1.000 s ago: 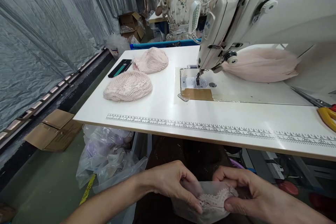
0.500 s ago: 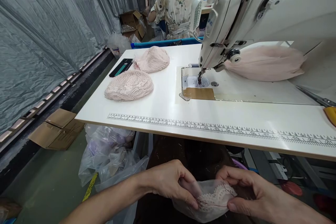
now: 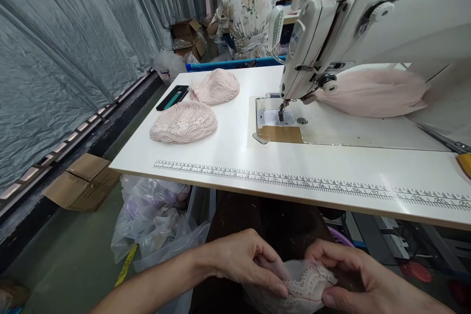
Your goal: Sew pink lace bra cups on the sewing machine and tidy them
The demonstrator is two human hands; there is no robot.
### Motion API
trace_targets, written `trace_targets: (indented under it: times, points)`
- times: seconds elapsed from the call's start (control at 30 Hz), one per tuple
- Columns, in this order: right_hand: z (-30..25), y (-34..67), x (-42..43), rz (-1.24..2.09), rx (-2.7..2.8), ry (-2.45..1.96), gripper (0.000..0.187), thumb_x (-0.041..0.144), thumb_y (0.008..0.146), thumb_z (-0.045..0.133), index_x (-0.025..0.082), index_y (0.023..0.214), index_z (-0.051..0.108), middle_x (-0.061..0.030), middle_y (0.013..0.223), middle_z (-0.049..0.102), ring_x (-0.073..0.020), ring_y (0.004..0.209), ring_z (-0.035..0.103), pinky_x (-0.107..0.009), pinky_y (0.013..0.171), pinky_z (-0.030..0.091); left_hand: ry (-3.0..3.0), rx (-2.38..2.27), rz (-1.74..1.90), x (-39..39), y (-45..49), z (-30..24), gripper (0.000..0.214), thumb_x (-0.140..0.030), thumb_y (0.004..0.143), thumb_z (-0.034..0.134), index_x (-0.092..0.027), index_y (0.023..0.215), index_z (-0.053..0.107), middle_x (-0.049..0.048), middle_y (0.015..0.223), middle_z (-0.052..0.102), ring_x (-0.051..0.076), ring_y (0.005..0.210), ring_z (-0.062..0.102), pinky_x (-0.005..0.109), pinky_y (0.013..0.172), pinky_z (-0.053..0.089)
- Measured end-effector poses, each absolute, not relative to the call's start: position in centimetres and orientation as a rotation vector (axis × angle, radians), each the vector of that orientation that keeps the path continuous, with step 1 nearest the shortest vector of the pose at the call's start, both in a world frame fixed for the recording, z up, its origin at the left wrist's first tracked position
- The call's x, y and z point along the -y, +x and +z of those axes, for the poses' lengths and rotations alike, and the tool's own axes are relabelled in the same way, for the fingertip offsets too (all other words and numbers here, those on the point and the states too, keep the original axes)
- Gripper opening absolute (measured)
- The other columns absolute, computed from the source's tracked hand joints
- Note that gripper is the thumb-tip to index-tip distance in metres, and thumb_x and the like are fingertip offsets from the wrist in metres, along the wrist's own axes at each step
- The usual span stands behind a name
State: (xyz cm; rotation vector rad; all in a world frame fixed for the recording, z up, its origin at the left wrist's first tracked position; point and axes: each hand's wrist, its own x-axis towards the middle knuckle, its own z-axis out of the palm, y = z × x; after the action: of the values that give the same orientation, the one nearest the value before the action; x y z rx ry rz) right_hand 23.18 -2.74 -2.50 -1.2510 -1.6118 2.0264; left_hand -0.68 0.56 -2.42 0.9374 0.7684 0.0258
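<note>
Low over my lap, a sheer pale pink piece of lace-trimmed fabric (image 3: 307, 284) is stretched between my two hands. My left hand (image 3: 250, 266) pinches its left side, the thumb lying along the lace edge. On the other side, my right hand (image 3: 349, 274) grips the lace end between thumb and fingers. A dark red seam line runs across the fabric between them. Two stacks of pink lace pieces lie on the sewing table, a nearer stack (image 3: 184, 122) and a farther stack (image 3: 217, 87).
A white sewing machine (image 3: 316, 34) stands on the table (image 3: 228, 157), with pink sheer fabric (image 3: 371, 93) under its arm. Scissors (image 3: 445, 138) lie at the right, a phone (image 3: 172, 97) at the left. Plastic bags (image 3: 154, 216) and a cardboard box (image 3: 81, 181) are below. A person (image 3: 246, 14) sits beyond.
Both hands and the lace fabric sit slightly lower in view, and the whole scene has shifted a little down with the camera. The grips on the fabric look the same.
</note>
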Motion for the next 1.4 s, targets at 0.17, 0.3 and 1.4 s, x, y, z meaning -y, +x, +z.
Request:
trace_targets:
  times: [0.17,0.3,1.4]
  points:
    - [-2.6,23.2,2.8,2.007,1.636,-1.264,0.023,0.047,0.077,0.065,0.024,0.082,0.063,0.0031,0.073,0.054,-0.0137,0.069,0.048,-0.021,0.062,0.039,0.963,-0.776,0.052,-0.6,-0.7,-2.4,0.057,-0.059,0.044,0.081,-0.019,0.084,0.076,-0.0045,0.064,0.064,0.005,0.061,0.054,0.014,0.064,0.042]
    - [-2.8,23.0,2.4,1.955,1.627,-1.358,0.032,0.053,0.080,0.062,0.022,0.071,0.064,0.0032,0.066,0.051,-0.0133,0.064,0.044,-0.022,0.062,0.038,0.947,-0.790,0.023,-0.8,-0.8,-2.5,0.059,-0.054,0.037,0.085,-0.019,0.083,0.076,-0.0050,0.063,0.064,0.005,0.060,0.054,0.014,0.061,0.042]
    - [-1.9,22.7,2.8,2.078,1.428,-1.284,0.015,0.029,0.074,0.068,0.018,0.082,0.059,0.0007,0.073,0.066,-0.0119,0.066,0.052,-0.022,0.061,0.038,1.174,-0.803,-0.060,-1.1,-1.2,-1.8,0.024,-0.023,0.074,0.065,-0.019,0.096,0.074,-0.0014,0.066,0.062,0.007,0.059,0.050,0.015,0.062,0.042]
